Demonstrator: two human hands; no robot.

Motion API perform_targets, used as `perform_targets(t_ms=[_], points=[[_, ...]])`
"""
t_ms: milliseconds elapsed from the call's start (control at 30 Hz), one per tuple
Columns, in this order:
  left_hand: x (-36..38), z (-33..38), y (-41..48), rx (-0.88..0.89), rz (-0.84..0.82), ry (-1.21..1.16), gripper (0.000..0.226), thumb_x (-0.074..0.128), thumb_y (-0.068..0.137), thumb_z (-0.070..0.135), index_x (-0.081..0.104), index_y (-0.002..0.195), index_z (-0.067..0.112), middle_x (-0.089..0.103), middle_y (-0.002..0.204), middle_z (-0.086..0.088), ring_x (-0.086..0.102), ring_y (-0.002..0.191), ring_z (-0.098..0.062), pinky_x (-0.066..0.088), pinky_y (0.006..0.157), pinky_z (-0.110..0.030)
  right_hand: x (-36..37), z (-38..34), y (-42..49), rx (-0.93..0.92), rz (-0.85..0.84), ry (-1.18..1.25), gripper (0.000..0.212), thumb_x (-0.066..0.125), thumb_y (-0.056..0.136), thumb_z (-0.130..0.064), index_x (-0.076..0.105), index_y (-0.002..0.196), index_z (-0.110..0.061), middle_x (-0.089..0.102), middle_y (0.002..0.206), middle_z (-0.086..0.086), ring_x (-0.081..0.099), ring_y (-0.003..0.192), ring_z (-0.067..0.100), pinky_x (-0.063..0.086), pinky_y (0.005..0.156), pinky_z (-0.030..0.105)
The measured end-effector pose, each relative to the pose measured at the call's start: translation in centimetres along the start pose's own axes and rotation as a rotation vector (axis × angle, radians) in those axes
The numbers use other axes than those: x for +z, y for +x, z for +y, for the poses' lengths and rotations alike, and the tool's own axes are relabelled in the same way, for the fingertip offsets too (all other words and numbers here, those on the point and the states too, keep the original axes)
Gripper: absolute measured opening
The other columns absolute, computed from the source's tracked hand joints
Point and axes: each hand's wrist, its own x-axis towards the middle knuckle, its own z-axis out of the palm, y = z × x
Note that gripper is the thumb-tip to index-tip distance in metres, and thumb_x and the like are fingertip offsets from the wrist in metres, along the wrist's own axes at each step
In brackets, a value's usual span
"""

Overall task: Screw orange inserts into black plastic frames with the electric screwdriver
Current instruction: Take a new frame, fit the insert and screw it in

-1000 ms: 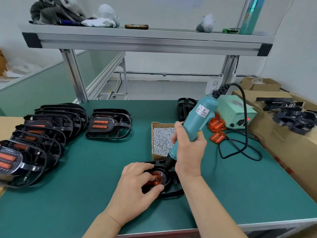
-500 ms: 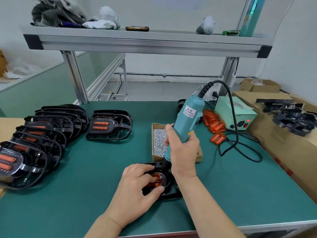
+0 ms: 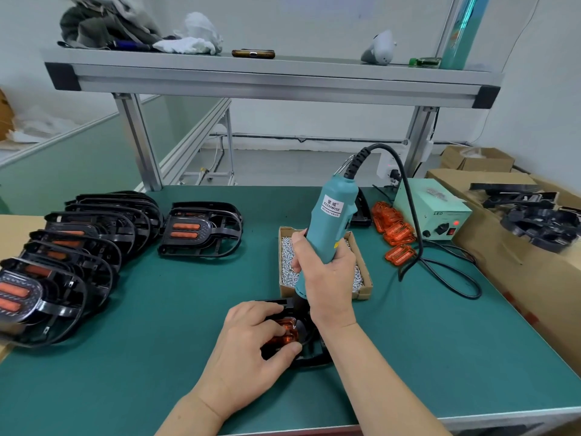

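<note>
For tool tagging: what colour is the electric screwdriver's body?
The electric screwdriver is teal; clearest in head view.

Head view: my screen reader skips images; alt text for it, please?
A person's right hand holds a teal electric screwdriver nearly upright over a black plastic frame with an orange insert, which the left hand steadies on a green table. A screw box sits behind.
</note>
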Motion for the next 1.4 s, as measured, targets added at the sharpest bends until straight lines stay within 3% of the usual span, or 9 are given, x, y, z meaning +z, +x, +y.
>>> perform_targets(t_ms=[100,267,500,667,800,1067,1200,1300,1400], points=[[0.0,0.0,0.0,0.006,0.002,0.000,0.032,0.066,0.079,0.052,0.076,0.081,0.021,0.067,0.115,0.009,0.059,0.109,-0.014,0.038,0.100,-0.034,0.0,0.1,0.0,-0.008,0.010,0.005,0.021,0.071,0.083,-0.016,0.056,0.080,-0.001,0.051,0.056,0.004,0.044,0.050,0.014,0.044,0.050,0.024],[0.0,-0.1,0.0,-0.003,-0.010,-0.010,0.032,0.066,0.080,0.052,0.076,0.082,0.022,0.066,0.116,0.011,0.059,0.110,-0.013,0.040,0.100,-0.036,-0.1,0.3,0.0,-0.006,-0.011,0.015,0.013,0.071,0.083,-0.016,0.060,0.077,-0.016,0.052,0.056,0.000,0.045,0.050,0.013,0.044,0.049,0.024],[0.1,-0.2,0.1,-0.005,-0.006,-0.014,0.032,0.065,0.079,0.052,0.075,0.080,0.022,0.065,0.115,0.012,0.059,0.109,-0.013,0.040,0.099,-0.035,0.0,0.7,0.5,0.050,-0.017,-0.020,0.017,0.071,0.082,-0.017,0.057,0.080,-0.009,0.051,0.055,-0.001,0.045,0.048,0.012,0.044,0.049,0.019],[0.1,-0.3,0.2,0.011,-0.001,-0.011,0.031,0.065,0.079,0.052,0.075,0.080,0.023,0.064,0.114,0.014,0.059,0.109,-0.011,0.042,0.096,-0.035,0.0,0.7,0.6,0.061,-0.009,-0.048,0.019,0.071,0.089,-0.004,0.056,0.078,-0.008,0.050,0.053,-0.003,0.044,0.047,0.012,0.042,0.047,0.020],[0.2,-0.4,0.3,0.022,0.008,-0.019,0.031,0.065,0.079,0.054,0.074,0.079,0.025,0.064,0.114,0.016,0.059,0.108,-0.009,0.041,0.095,-0.035,-0.4,0.3,0.4,0.031,-0.071,-0.014,0.019,0.072,0.084,-0.015,0.057,0.077,-0.007,0.051,0.054,-0.001,0.046,0.050,0.013,0.044,0.051,0.021],[0.2,-0.2,0.4,0.033,0.053,0.043,0.031,0.064,0.076,0.056,0.075,0.075,0.026,0.065,0.109,0.017,0.060,0.104,-0.008,0.042,0.102,-0.058,-1.8,-0.1,1.1,0.049,-0.170,0.122,0.016,0.069,0.086,-0.012,0.065,0.075,-0.022,0.052,0.056,0.000,0.047,0.050,0.011,0.045,0.053,0.023],[0.1,-0.2,0.6,0.037,0.056,0.012,0.032,0.067,0.074,0.053,0.075,0.073,0.022,0.067,0.109,0.013,0.063,0.102,-0.014,0.054,0.085,-0.051,-1.9,-0.2,1.1,0.021,-0.204,0.143,0.011,0.071,0.084,-0.017,0.063,0.076,-0.017,0.051,0.056,0.002,0.047,0.050,0.011,0.044,0.055,0.022],[0.0,-0.1,0.7,0.048,0.055,0.003,0.032,0.067,0.075,0.052,0.075,0.075,0.021,0.066,0.109,0.012,0.063,0.102,-0.014,0.056,0.081,-0.047,-2.1,-0.9,1.9,-0.019,-0.238,0.161,0.012,0.070,0.084,-0.020,0.062,0.076,-0.015,0.051,0.055,0.003,0.047,0.051,0.012,0.045,0.057,0.022],[0.0,0.0,0.5,0.049,0.060,-0.011,0.033,0.067,0.077,0.052,0.076,0.076,0.021,0.066,0.110,0.011,0.063,0.103,-0.014,0.056,0.080,-0.045,-2.5,-1.0,3.1,0.012,-0.122,0.198,0.010,0.075,0.081,-0.022,0.065,0.079,-0.020,0.052,0.058,0.003,0.048,0.052,0.013,0.046,0.056,0.022]])
